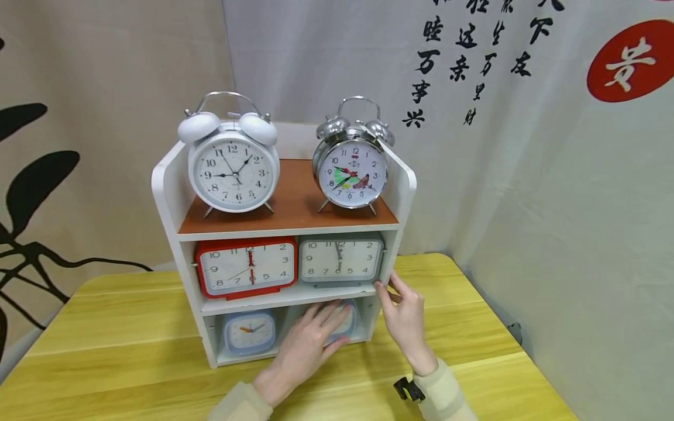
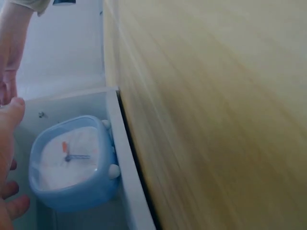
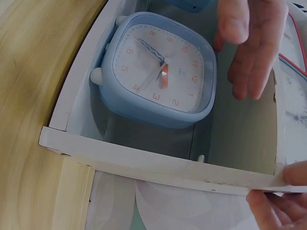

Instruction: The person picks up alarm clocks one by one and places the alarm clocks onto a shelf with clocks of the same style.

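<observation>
A white shelf unit (image 1: 189, 280) stands on the table. My left hand (image 1: 308, 342) reaches to its bottom right compartment, fingers fairly straight. Close to those fingers is a light blue alarm clock (image 3: 158, 72), sitting upright on small feet inside the compartment; in the head view the hand partly covers it. With thumb on one side and fingers on the other, my right hand (image 1: 404, 318) pinches the front edge of the right side panel (image 3: 158, 160). A second light blue clock (image 1: 249, 332) occupies the bottom left compartment.
On the middle level stand a red rectangular clock (image 1: 246, 266) and a grey-green one (image 1: 341, 257). The brown top board (image 1: 297, 181) bears a white twin-bell clock (image 1: 234, 169) and a silver one (image 1: 351, 169). Yellow wooden table (image 1: 131, 351) surrounds the unit; a printed curtain (image 1: 326, 58) hangs behind.
</observation>
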### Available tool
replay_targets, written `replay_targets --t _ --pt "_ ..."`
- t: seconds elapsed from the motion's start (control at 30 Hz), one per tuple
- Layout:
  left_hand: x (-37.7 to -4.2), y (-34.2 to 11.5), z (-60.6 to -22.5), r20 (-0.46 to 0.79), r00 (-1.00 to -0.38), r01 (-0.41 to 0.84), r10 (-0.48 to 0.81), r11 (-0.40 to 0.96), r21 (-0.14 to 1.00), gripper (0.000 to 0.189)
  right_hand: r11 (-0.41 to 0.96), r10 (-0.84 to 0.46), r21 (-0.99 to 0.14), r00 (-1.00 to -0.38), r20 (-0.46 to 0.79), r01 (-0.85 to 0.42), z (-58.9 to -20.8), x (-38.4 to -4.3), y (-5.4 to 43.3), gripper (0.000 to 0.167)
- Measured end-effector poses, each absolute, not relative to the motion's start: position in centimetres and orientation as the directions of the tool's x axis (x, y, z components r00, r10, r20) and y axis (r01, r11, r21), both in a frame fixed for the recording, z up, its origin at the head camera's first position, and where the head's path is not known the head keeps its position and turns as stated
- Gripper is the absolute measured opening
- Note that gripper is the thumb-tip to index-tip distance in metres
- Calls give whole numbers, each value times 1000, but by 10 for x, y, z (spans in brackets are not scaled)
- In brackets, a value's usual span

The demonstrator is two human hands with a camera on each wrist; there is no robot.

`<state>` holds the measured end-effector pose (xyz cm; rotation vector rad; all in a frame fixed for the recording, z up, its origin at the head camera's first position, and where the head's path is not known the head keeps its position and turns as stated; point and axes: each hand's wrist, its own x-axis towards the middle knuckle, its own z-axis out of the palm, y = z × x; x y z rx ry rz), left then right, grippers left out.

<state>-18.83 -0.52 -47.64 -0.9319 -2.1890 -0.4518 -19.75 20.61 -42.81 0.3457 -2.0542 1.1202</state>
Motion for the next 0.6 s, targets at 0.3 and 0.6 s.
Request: replay_targets --t 0.3,0.6 --pt "-170 -25 -461 802 -267 859 534 509 -53 53 701 34 -509 -690 723 -499 -417 -195 221 42" --pt "-160 -50 -444 894 -86 885 440 446 -134 55 755 10 -499 -754 657 -425 -407 -186 246 54"
